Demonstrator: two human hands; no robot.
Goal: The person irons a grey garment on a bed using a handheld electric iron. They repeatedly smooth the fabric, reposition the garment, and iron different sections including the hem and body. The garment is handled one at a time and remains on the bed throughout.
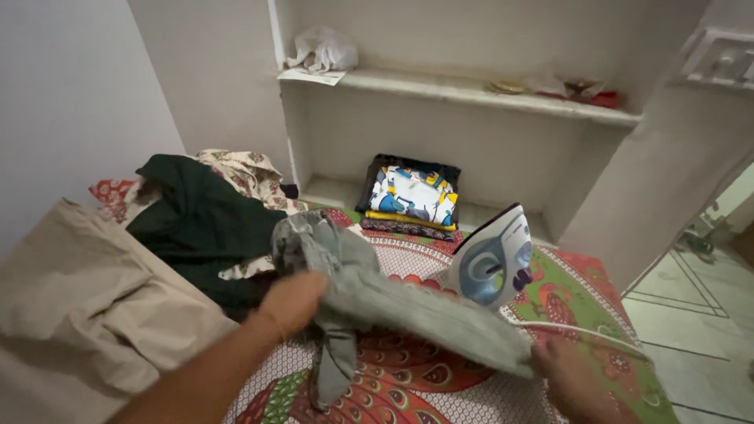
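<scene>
A grey-green garment (393, 302) hangs stretched between my two hands above a patterned red and green cloth (581, 294). My left hand (292, 302) grips its bunched upper end, where a loose part dangles down. My right hand (569, 377), blurred at the lower right, holds the other end. Just behind the garment a white and blue clothes iron (495, 259) stands upright on its heel, and its white cord (597, 334) runs past my right hand.
A beige cloth (86, 314) lies at the left. A dark green garment (204, 224) and a floral one (247, 173) are heaped behind it. Folded colourful clothes (410, 196) sit in a wall niche. Shelves above hold a white bag (323, 51) and small items. Tiled floor (691, 314) lies to the right.
</scene>
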